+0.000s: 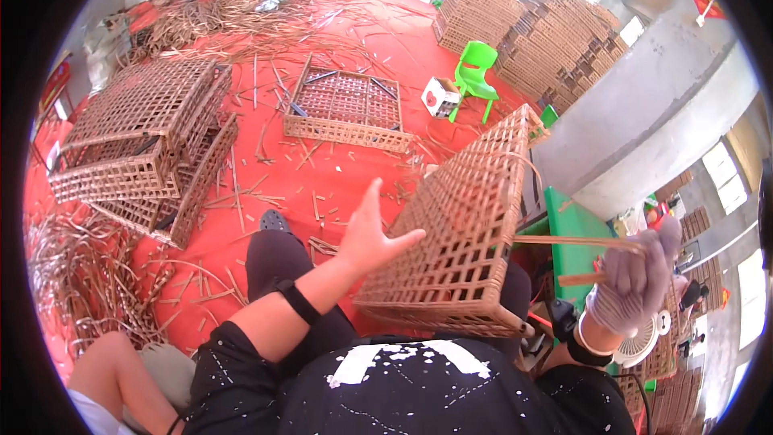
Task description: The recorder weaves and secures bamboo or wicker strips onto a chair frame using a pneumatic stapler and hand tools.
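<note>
A brown woven lattice tray [455, 229] stands tilted against my legs, its open-weave face turned to the left. My left hand [366, 234] is bare and open, thumb and fingers spread beside that face; whether the thumb touches the weave I cannot tell. To the right of the tray, my right hand [636, 278] wears a pale striped glove and is closed around a flat brown weaving strip [572, 240]. The strip runs from the tray's right edge into my fist. A short end of strip sticks out of the fist on the left.
Another woven tray [346, 105] lies on the red floor covering [306, 173] ahead. Stacked trays [129, 125] stand at left above loose strips [88, 282]. A green chair [475, 72] and white box [440, 97] are beyond. A person's bare arm [133, 374] is at lower left.
</note>
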Action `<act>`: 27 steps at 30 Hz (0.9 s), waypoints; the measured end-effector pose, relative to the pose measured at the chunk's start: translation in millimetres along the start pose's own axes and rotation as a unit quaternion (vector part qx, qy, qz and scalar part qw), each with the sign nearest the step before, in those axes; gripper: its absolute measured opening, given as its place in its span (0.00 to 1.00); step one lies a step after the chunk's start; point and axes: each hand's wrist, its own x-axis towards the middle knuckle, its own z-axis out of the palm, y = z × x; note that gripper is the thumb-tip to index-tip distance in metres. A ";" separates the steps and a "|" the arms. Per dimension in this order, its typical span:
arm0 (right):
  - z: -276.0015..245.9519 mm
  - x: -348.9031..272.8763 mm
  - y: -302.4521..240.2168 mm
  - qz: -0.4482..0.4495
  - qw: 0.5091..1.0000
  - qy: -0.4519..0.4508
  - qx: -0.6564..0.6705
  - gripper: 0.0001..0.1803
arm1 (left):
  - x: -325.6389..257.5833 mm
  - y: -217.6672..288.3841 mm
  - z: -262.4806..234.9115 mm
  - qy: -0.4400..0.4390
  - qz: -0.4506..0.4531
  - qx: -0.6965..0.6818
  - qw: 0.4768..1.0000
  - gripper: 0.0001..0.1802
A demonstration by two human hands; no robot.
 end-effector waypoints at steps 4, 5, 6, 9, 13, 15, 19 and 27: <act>-23.3 -11.5 -9.8 0.017 0.998 0.059 0.009 0.05 | -3.7 7.8 21.4 -0.175 0.038 0.055 0.982 0.48; -26.5 -10.7 -11.4 0.003 0.999 0.043 -0.005 0.05 | -5.7 9.0 23.0 -0.155 0.051 -0.008 0.987 0.41; -30.6 -9.4 -11.9 -0.010 0.999 0.027 -0.018 0.05 | -13.0 11.7 20.3 -0.170 0.045 -0.007 0.984 0.41; -39.1 -11.0 -5.2 -0.022 0.999 0.027 -0.007 0.11 | -13.5 46.2 0.6 -0.132 0.028 -0.092 0.987 0.39; -40.7 -6.0 1.3 -0.066 0.995 -0.076 0.014 0.21 | -27.3 109.4 -25.3 -0.217 0.180 -0.055 0.958 0.35; -45.8 -13.1 -0.5 -0.056 0.995 -0.068 0.046 0.22 | -33.8 120.2 -20.6 -0.283 0.240 0.061 0.927 0.24; -44.9 -8.7 -9.6 -0.058 0.992 -0.077 0.084 0.24 | -34.5 111.1 -16.5 -0.281 0.322 0.198 0.882 0.17; -42.0 -17.9 -17.0 -0.080 0.997 -0.007 -0.004 0.21 | 34.4 107.3 -114.8 -0.253 0.269 0.328 0.870 0.21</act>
